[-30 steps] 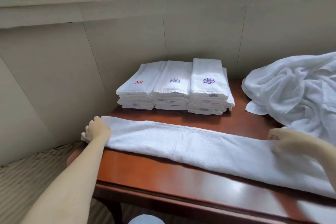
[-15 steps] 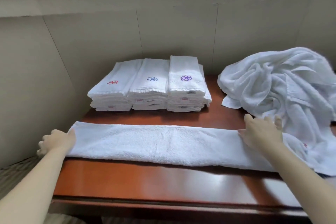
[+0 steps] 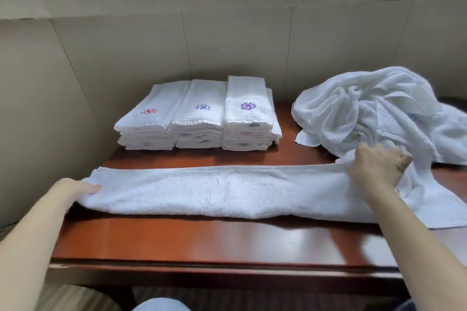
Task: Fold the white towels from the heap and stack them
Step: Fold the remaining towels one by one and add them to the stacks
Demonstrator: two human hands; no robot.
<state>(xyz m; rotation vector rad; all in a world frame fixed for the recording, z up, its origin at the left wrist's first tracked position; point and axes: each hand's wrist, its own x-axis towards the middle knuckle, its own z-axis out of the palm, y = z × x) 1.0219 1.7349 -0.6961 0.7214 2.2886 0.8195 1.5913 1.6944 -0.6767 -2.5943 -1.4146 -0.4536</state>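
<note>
A white towel [image 3: 227,190], folded into a long strip, lies across the reddish wooden table [image 3: 202,240]. My left hand [image 3: 75,188] holds the strip's left end, thumb on top and fingers hidden under the cloth. My right hand [image 3: 377,165] grips the strip near its right end with curled fingers, beside the heap. The heap of loose white towels [image 3: 374,113] sits at the back right. Three stacks of folded white towels [image 3: 199,116] with small embroidered flowers stand side by side at the back of the table.
A beige panelled wall [image 3: 227,45] rises right behind the stacks, with a window sill above. The table's front edge [image 3: 202,264] runs near my body. A striped cushion [image 3: 70,298] shows at the lower left.
My right hand went from lying flat on the strip to gripping it with curled fingers. My left hand shifted from a fist off the end to holding the end, which is slightly raised.
</note>
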